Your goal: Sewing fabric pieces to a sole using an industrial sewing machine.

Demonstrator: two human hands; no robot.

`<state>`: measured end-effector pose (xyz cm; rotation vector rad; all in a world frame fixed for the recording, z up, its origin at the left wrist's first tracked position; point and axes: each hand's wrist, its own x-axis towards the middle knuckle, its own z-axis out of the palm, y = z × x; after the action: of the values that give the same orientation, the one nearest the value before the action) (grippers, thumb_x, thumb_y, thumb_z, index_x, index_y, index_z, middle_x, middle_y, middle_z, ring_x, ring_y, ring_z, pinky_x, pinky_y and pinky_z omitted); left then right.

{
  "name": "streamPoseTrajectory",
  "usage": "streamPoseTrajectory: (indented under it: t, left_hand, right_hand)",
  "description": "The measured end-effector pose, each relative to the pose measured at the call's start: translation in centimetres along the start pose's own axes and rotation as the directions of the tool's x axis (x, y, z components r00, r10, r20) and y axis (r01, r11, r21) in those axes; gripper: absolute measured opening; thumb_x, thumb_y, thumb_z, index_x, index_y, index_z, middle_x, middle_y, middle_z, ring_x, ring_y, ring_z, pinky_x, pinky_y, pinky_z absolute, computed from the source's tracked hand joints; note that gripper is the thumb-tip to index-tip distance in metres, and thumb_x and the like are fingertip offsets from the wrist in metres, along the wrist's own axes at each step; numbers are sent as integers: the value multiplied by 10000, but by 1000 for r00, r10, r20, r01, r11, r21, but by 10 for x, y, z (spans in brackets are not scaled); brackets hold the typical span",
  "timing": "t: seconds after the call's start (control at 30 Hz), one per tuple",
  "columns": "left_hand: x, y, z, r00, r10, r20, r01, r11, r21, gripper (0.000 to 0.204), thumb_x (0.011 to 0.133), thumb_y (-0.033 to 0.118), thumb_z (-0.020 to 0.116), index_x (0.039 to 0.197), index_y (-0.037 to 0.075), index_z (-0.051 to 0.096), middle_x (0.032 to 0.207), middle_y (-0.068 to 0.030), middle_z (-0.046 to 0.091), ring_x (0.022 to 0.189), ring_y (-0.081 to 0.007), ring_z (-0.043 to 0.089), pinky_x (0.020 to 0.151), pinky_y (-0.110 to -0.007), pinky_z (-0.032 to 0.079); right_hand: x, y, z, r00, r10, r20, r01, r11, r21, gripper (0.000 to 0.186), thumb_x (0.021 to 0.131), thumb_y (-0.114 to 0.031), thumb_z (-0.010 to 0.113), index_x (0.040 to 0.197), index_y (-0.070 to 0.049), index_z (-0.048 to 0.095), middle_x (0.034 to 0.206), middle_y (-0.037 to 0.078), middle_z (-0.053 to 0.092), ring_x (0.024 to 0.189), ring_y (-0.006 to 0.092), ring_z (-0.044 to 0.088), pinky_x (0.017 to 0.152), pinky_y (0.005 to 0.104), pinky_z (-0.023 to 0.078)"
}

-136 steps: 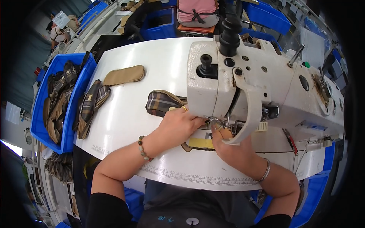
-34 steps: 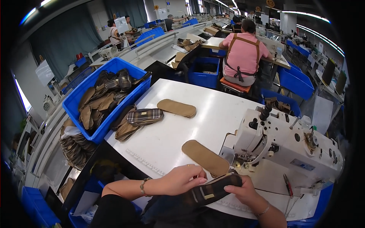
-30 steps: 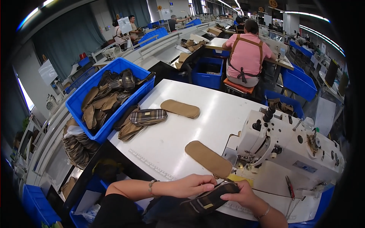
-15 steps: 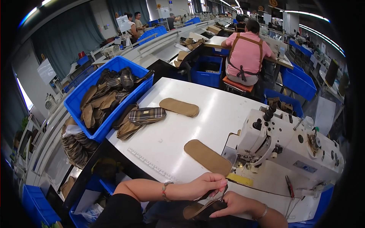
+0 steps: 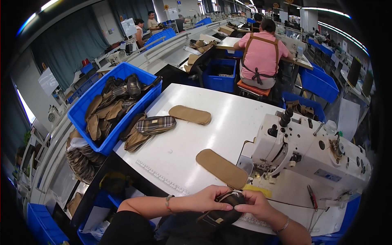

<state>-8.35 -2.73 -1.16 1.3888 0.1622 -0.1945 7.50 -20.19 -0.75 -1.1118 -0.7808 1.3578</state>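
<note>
At the near edge of the table, a dark brown and plaid fabric pouch (image 5: 230, 199) is pinched between my two hands. My left hand (image 5: 207, 199) grips its left side with thumb and fingers, and my right hand (image 5: 258, 205) grips the right side, with both thumbs close together on the fabric. Part of the pouch hangs below my fingers, and its underside is hidden. Just beyond it a tan oval fabric panel (image 5: 221, 168) lies flat, next to the white sewing machine (image 5: 304, 149). A second oval panel (image 5: 190, 114) lies farther back, beside a plaid and brown sewn pouch (image 5: 155, 125).
A blue crate (image 5: 100, 141) full of brown sewn pieces stands left of the white table (image 5: 179, 157). Red-handled snips (image 5: 312, 197) and a yellow strip (image 5: 258, 190) lie by the machine. A person in pink (image 5: 261, 53) sits at another station ahead.
My hands have come closer together, and the pouch has been turned up so its plaid side shows between them. The view has shifted slightly.
</note>
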Motion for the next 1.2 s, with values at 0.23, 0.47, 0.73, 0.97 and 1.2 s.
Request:
streamPoseTrajectory:
  t: [0.23,0.47,0.73,0.97,1.2]
  left_hand:
    - [-6,2,9,999,-13,45,19,992,-124,313,903,202,756,1153,36,664,994,11,699,868,-33,589,782,-227,496]
    - [-7,-1,19,999,-46,-22,41,986,-162,268,893,188,769,1102,36,699,959,26,704,878,-30,584,784,-211,478]
    - [-5,-9,21,996,-36,76,49,982,-180,201,895,155,757,1032,18,706,927,29,649,869,-45,549,802,-222,450]
    - [-3,-8,19,985,78,151,-43,975,-218,178,878,114,757,991,-14,707,1007,-24,635,924,-92,558,839,-244,449]
    - [-2,-16,8,938,88,335,4,964,-266,190,845,100,785,980,-23,733,1018,-51,666,913,-107,591,803,-248,481]
  right_hand:
    - [2,13,-19,998,48,44,-53,991,126,162,937,-147,691,969,7,651,865,51,675,740,117,655,658,258,554]
    - [1,6,-13,990,121,69,-129,983,128,119,923,-107,706,889,-6,654,790,38,657,723,100,638,672,249,547]
    - [1,4,-16,967,6,254,-14,999,31,115,887,-67,744,828,-8,666,789,13,660,731,72,596,682,218,476]
    - [-1,1,-14,953,-97,287,124,989,-77,158,879,-95,759,774,-24,665,775,4,665,741,60,569,694,230,452]
    - [-1,-8,-4,932,-158,325,233,950,-208,176,876,-114,764,769,-24,658,741,9,659,712,70,573,682,250,456]
